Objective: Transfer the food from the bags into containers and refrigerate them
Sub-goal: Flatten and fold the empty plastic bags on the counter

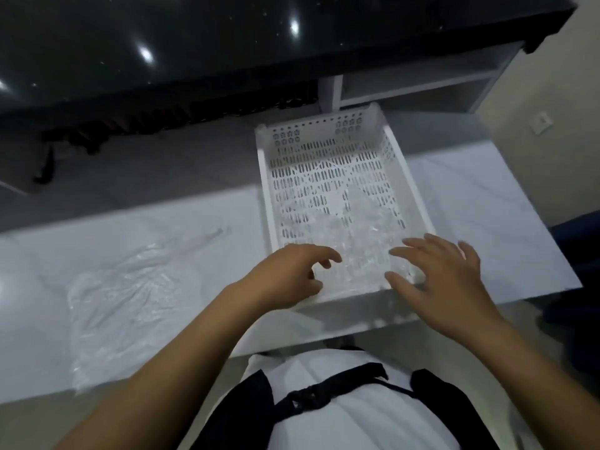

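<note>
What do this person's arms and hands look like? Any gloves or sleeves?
Both arms are bare from hand to as far up as shows, with no sleeves in view. The left hand and right hand wear no gloves, rings or watch. Below them shows a white top crossed by black straps with a buckle.

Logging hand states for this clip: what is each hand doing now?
Left hand: loosely curled, holding nothing visible.
Right hand: open, over white perforated plastic basket.
</note>
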Motion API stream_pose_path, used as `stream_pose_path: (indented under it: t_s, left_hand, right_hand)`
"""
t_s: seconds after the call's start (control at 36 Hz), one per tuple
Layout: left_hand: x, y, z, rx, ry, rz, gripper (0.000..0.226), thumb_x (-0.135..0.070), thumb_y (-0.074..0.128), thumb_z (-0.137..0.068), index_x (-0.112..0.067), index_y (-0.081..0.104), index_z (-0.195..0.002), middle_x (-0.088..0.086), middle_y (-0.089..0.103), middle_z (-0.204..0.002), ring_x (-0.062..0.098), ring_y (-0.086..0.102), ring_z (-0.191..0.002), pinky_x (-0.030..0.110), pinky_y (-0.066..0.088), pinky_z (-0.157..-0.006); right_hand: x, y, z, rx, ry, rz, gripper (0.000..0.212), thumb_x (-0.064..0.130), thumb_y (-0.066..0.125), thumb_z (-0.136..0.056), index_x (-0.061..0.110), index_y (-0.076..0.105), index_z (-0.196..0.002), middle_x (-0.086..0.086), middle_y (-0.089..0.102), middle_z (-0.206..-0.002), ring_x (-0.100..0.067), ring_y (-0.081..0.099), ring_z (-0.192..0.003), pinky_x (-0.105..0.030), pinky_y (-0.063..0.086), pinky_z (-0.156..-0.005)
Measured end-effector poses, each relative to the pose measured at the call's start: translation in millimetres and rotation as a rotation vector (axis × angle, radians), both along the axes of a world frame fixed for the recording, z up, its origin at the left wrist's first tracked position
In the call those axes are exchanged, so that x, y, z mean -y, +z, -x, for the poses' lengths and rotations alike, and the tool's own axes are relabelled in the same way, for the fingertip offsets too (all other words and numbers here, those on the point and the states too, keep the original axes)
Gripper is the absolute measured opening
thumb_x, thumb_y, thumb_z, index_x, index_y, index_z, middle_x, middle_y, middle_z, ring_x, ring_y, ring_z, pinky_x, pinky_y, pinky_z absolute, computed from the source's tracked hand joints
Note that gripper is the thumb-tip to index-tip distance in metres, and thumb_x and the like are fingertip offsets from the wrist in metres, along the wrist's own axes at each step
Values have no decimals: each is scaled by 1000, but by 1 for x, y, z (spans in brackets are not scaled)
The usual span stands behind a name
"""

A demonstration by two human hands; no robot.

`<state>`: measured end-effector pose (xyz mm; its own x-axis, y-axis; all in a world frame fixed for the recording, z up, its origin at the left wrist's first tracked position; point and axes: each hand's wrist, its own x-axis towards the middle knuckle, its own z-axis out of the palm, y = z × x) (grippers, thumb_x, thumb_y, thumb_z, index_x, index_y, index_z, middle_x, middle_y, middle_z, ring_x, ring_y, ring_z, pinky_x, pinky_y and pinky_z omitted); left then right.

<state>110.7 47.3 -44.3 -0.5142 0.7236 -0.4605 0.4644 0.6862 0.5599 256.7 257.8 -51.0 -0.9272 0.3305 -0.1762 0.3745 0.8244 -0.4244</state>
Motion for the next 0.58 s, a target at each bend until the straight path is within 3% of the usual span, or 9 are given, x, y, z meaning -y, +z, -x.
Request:
stream_pose_path:
  t_s: [0.14, 0.22, 0.33, 0.42, 0.5, 0.53, 0.58]
  left_hand:
    - [8, 3, -6, -1, 207, -112, 41, -27, 66, -94, -43, 57, -130, -19, 57, -131, -3, 63, -100, 27, 56, -90]
    - [1, 7, 0, -196, 275, -185, 36, -28, 63, -96, -37, 59, -130, -14, 57, -137, 5, 59, -114, 29, 51, -99]
    - [-32, 6, 33, -470, 179, -73, 46, -39, 60, -96, -29, 53, -141, -4, 54, -147, 19, 46, -135, 34, 35, -110]
    - [-59, -6, 61, -461, 8, 235, 66, -58, 54, -95, -27, 39, -151, 3, 43, -157, 30, 36, -144, 45, 20, -120]
    - [-71, -20, 69, -340, -24, 293, 67, -58, 63, -90, -27, 45, -147, 1, 55, -147, 25, 47, -137, 46, 13, -121]
    - [-72, -22, 68, -316, -13, 283, 64, -56, 67, -88, -27, 50, -143, -1, 58, -143, 23, 50, -134, 45, 12, -121]
    - [-68, -21, 64, -303, -6, 273, 51, -47, 72, -87, -27, 60, -133, -3, 66, -130, 22, 57, -123, 39, 26, -111]
  right_hand:
    - [-28, 12, 46, -119, 175, 62, 50, 46, 66, -89, 29, 59, -135, 1, 55, -143, -24, 43, -138, -47, 22, -117]
    - [-36, 17, 92, -87, 317, -31, 58, 48, 62, -91, 31, 48, -145, 1, 43, -154, -25, 27, -147, -46, 13, -119]
    - [-41, 13, 150, 200, 483, -298, 63, 45, 59, -92, 31, 37, -150, -3, 22, -164, -29, 0, -154, -57, -3, -120]
    - [-43, 5, 175, 347, 537, -359, 51, 42, 66, -87, 26, 57, -134, -5, 30, -160, -29, 0, -154, -59, -3, -119]
    - [-47, -2, 183, 385, 551, -356, 29, 41, 77, -81, 21, 71, -100, -5, 45, -149, -27, 4, -154, -59, -2, -119]
    - [-49, -4, 184, 375, 550, -340, 21, 38, 78, -80, 21, 71, -89, -4, 51, -142, -26, 6, -154, -59, -1, -119]
    - [-53, -4, 184, 319, 555, -314, 12, 30, 77, -81, 20, 71, -78, 0, 61, -125, -26, 19, -150, -59, 4, -119]
